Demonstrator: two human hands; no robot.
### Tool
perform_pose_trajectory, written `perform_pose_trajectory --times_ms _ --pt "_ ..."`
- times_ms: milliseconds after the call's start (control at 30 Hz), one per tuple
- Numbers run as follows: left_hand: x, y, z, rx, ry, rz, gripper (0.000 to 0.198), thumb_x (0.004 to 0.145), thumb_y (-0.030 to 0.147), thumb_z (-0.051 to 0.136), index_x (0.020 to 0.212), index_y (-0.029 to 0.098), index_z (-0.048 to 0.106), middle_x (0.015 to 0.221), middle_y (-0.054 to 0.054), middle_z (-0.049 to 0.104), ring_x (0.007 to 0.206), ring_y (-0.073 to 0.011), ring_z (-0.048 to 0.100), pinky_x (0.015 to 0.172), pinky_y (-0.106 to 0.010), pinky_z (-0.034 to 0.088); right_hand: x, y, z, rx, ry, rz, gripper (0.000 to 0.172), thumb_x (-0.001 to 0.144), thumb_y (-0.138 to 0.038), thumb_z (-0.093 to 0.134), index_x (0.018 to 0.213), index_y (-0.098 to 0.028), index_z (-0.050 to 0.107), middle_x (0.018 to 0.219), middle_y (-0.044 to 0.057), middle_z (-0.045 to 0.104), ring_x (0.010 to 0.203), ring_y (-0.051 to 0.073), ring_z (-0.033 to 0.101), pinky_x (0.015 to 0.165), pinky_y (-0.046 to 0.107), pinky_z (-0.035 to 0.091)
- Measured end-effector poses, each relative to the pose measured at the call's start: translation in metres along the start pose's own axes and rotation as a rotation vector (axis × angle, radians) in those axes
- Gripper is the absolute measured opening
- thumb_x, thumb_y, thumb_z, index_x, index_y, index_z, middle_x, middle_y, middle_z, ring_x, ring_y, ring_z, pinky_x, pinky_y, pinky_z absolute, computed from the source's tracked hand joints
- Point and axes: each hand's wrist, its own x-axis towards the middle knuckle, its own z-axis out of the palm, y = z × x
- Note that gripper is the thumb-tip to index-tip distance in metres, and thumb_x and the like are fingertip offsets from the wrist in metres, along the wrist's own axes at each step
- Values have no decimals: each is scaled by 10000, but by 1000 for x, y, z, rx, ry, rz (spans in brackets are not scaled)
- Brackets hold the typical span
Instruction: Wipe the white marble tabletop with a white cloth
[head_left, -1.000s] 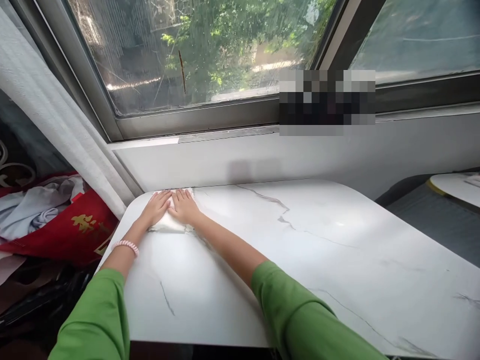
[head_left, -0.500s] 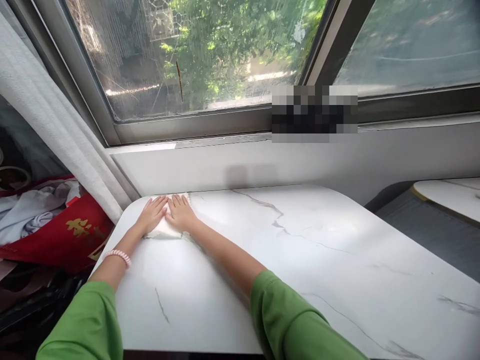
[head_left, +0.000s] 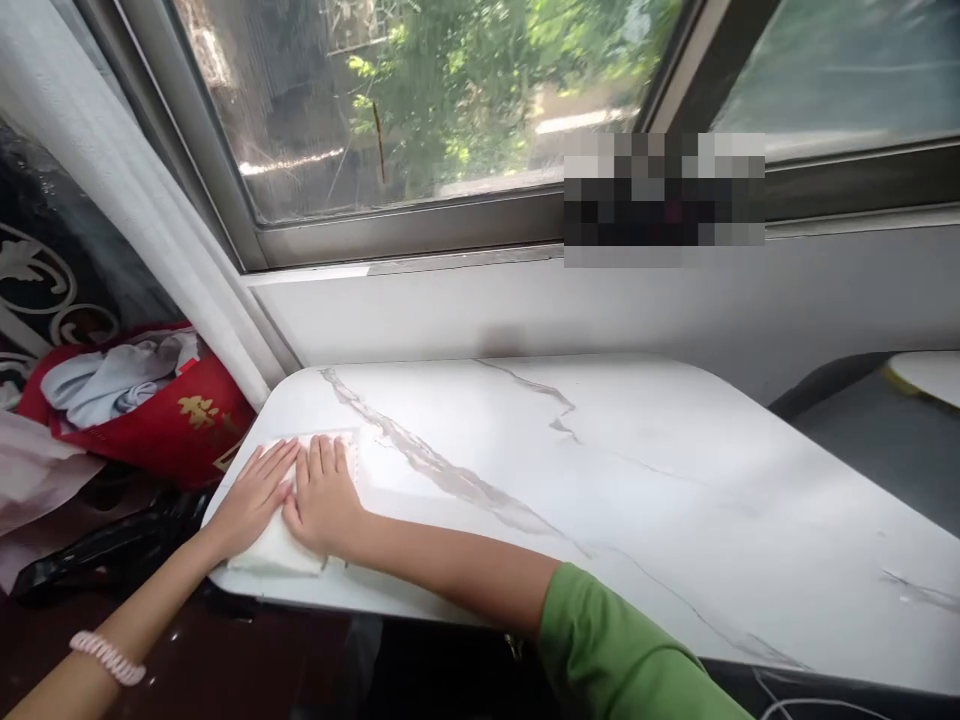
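Note:
Both of my hands lie flat on a folded white cloth (head_left: 281,560) at the left end of a white marble-patterned table (head_left: 465,430). My left hand (head_left: 251,500) has its fingers stretched out over the cloth's left part, and a pink coiled band (head_left: 107,657) circles that wrist. My right hand (head_left: 322,495) presses beside it, fingers extended, its thumb close to the left hand. The cloth reaches near the table's front left corner; much of it is hidden under my palms.
A window (head_left: 420,120) in a metal frame rises behind the table, with a white curtain (head_left: 150,190) at its left. A red bag (head_left: 180,425) with clothes stands left of the table. A grey seat (head_left: 885,440) is at the right. Part of the sill is pixelated.
My hands and the cloth have moved from the table's back left corner toward its front left edge. The brownish vein they covered now shows. The view has shifted slightly.

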Motion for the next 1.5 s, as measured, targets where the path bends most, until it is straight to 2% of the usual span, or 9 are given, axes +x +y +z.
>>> perform_pose_trajectory --times_ms 167,333,500,800,967,1133,1267,1367,1500 --pt "-35 -4 -10 -30 -20 -130 516 999 383 178 1487 227 239 1511 -46 331 1401 -189 277 1166 -449 177 3 -27 7 69 -42 -64 660 890 -347 426 1368 106 379 1413 342 365 1341 426 305 1101 591 163" --pt "-25 -13 -8 -69 -26 -197 533 991 423 170 1469 219 291 1505 -45 346 1401 -176 276 1175 -435 140 19 -20 14 91 -56 -71 651 882 -337 421 1362 102 387 1410 327 383 1329 425 320 1084 593 171" --pt "25 -38 0 -77 -25 -204 554 982 434 153 1444 192 337 1499 -48 360 1399 -164 277 1176 -410 121 58 12 27 71 -52 -30 636 881 -328 418 1367 81 395 1408 310 402 1331 406 323 1098 561 141" --pt "158 -88 32 -123 -52 -86 530 972 412 192 1405 172 385 1482 -58 390 1388 -177 292 1166 -410 112 126 101 45 -4 -54 168 611 896 -321 367 1377 55 378 1436 292 373 1356 370 293 1098 530 129" --pt "188 -101 39 -133 -53 -37 525 962 403 223 1402 167 386 1480 -71 392 1383 -189 295 1161 -413 122 142 121 50 -44 -5 197 577 903 -320 346 1361 24 414 1412 267 422 1333 361 332 1086 535 155" --pt "182 -100 37 -133 -75 -32 548 957 384 220 1428 133 341 1510 -75 336 1405 -188 246 1168 -418 82 141 119 49 -64 -29 191 587 914 -320 345 1376 40 388 1429 278 391 1351 361 303 1095 527 141" --pt "161 -92 32 -114 -85 -49 561 959 382 208 1435 109 323 1520 -84 312 1412 -188 230 1170 -422 63 129 101 45 -58 -58 182 598 915 -322 355 1394 36 371 1454 275 356 1372 358 269 1105 527 126" --pt "131 -84 24 -124 -76 -48 559 971 414 178 1432 142 339 1510 -64 336 1409 -176 241 1173 -410 71 111 74 42 -33 -63 205 611 916 -326 362 1396 51 366 1457 292 336 1376 368 257 1115 519 110" --pt "70 -68 10 -136 -51 -61 573 979 462 146 1437 179 342 1512 -45 336 1411 -166 243 1177 -395 95 79 26 38 -8 -43 168 618 912 -319 374 1397 64 360 1446 315 336 1372 387 257 1113 538 108"
